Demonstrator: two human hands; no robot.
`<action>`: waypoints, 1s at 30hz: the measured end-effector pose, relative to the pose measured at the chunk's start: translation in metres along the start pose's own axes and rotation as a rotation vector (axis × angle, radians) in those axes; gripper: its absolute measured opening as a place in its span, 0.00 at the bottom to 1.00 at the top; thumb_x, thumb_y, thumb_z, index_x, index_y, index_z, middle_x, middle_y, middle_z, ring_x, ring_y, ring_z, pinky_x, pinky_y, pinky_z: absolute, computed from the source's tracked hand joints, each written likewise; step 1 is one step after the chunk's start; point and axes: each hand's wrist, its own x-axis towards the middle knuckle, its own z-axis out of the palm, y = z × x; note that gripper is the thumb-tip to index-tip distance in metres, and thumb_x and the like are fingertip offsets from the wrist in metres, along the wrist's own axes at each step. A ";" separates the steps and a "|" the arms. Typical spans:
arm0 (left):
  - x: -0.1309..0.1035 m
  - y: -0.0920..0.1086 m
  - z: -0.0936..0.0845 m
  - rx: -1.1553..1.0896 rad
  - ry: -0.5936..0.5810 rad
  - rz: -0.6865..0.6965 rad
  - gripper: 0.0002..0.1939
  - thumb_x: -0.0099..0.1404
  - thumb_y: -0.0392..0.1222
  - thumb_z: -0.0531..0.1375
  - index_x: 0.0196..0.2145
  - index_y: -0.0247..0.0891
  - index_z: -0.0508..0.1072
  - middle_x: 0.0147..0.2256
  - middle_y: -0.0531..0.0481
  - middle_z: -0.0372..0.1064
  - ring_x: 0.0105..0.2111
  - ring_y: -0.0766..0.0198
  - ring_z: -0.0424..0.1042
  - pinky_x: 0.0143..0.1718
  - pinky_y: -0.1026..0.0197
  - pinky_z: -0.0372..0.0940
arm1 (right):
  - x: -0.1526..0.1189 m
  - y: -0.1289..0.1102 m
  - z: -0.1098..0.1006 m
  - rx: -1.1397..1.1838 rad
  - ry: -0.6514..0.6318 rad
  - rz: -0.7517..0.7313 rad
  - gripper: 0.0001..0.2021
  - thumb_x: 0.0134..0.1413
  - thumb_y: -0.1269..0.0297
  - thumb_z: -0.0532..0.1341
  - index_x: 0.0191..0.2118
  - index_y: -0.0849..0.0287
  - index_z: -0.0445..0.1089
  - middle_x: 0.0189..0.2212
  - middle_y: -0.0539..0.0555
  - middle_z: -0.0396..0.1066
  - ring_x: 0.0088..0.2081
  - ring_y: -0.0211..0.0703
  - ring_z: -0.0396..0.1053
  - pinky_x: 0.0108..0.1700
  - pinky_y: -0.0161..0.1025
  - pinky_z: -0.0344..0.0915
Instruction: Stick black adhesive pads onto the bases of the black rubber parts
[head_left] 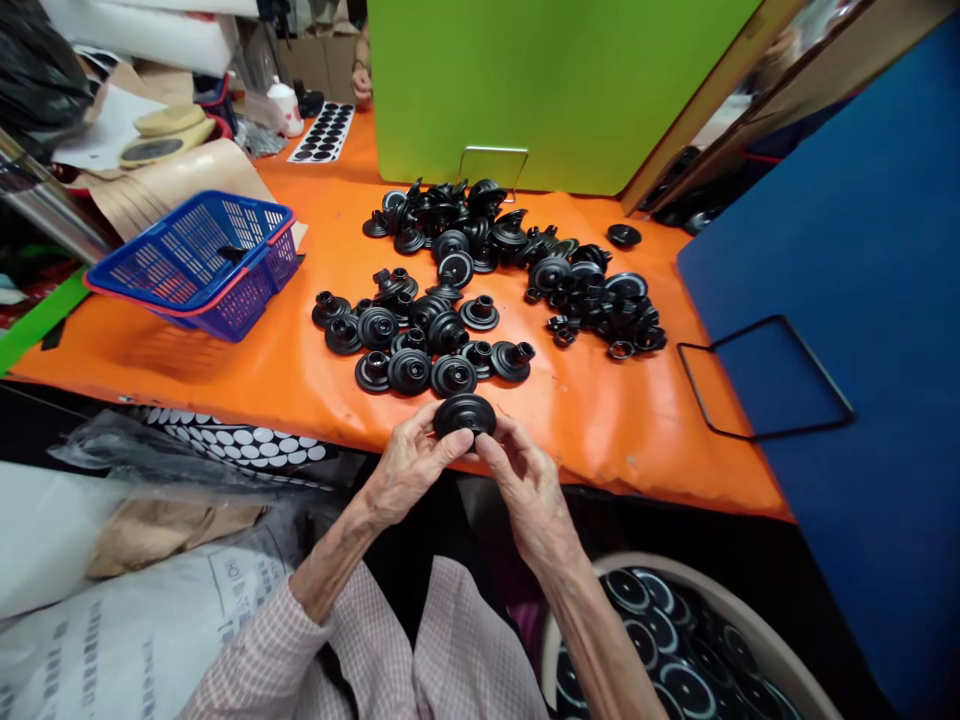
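Left hand and right hand close on a black disc part, thumbs at its underside, at the table's near edge. Just beyond lie loose disc parts; bare orange surface (a clear strip) runs to their right, before another pile.

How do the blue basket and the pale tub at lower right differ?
The blue basket is angular and sits on the orange table; the pale tub is rounded and stands below the table's edge. The basket shows a small black item, the tub many black discs. Both are open-topped.
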 end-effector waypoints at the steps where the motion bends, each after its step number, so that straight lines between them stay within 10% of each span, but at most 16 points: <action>1: -0.001 0.000 0.000 0.028 0.002 0.021 0.22 0.57 0.46 0.67 0.46 0.32 0.72 0.45 0.42 0.74 0.47 0.54 0.72 0.49 0.55 0.68 | 0.000 0.000 0.002 0.042 0.014 0.003 0.18 0.54 0.48 0.62 0.43 0.56 0.68 0.37 0.52 0.71 0.39 0.43 0.69 0.46 0.43 0.68; 19: -0.009 0.001 -0.008 -0.130 -0.119 0.083 0.18 0.59 0.43 0.66 0.47 0.41 0.71 0.47 0.49 0.72 0.49 0.62 0.70 0.51 0.62 0.65 | -0.005 -0.009 0.017 0.208 0.043 -0.157 0.17 0.53 0.55 0.65 0.48 0.50 0.65 0.46 0.51 0.69 0.49 0.43 0.68 0.53 0.44 0.66; 30: 0.010 0.018 0.000 0.104 0.109 0.137 0.20 0.63 0.51 0.61 0.47 0.37 0.68 0.47 0.45 0.72 0.47 0.59 0.72 0.48 0.59 0.67 | 0.022 -0.019 0.005 -0.142 0.029 -0.261 0.18 0.64 0.51 0.51 0.53 0.53 0.64 0.51 0.55 0.69 0.51 0.46 0.69 0.51 0.44 0.67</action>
